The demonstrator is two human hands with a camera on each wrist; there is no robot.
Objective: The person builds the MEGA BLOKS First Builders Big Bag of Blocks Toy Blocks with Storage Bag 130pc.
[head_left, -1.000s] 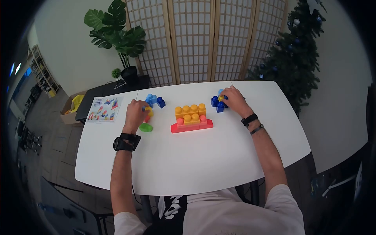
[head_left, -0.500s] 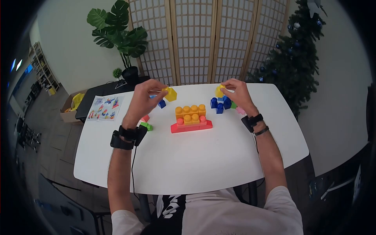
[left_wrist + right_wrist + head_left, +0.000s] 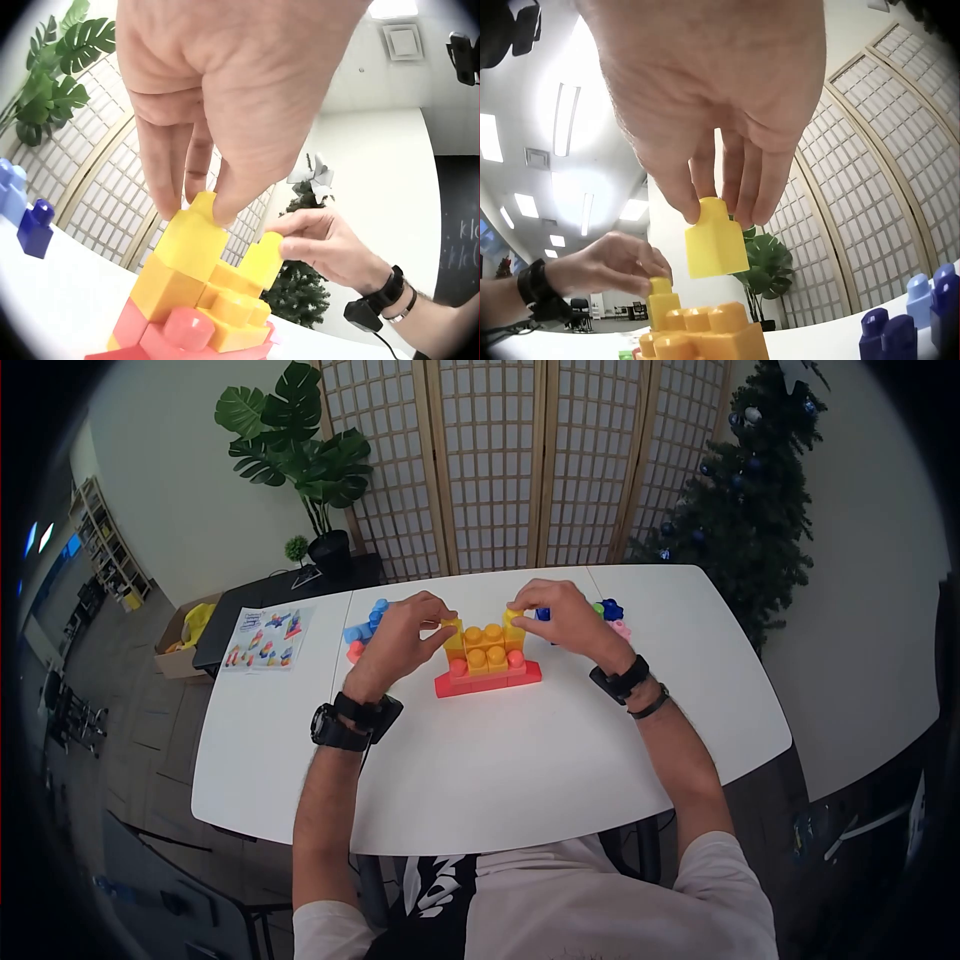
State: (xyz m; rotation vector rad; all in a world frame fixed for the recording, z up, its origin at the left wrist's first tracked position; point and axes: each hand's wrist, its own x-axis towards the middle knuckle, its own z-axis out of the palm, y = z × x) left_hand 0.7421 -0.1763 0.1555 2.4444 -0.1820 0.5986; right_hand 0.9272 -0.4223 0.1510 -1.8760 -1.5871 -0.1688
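In the middle of the table stands a block build with a red base (image 3: 488,685) and two stepped rows of orange-yellow blocks (image 3: 487,658). My left hand (image 3: 400,640) pinches a single-stud yellow block (image 3: 191,247) by its stud, down on the left end of the back row. At the other end my right hand (image 3: 568,620) pinches a matching yellow block (image 3: 716,246) between thumb and fingers. In the right wrist view this block hangs over the back row, with a gap under it.
Blue blocks (image 3: 365,625) and a pink-red block (image 3: 355,651) lie left of the build, partly behind my left hand. Dark blue blocks (image 3: 889,336) and a pink block (image 3: 621,629) sit at the right. A printed picture sheet (image 3: 268,640) lies at the table's left.
Both hands have lifted yellow blocks from the side piles and brought them inward to the build. The left one now sits on the back row's left end; the right one is over the right end.
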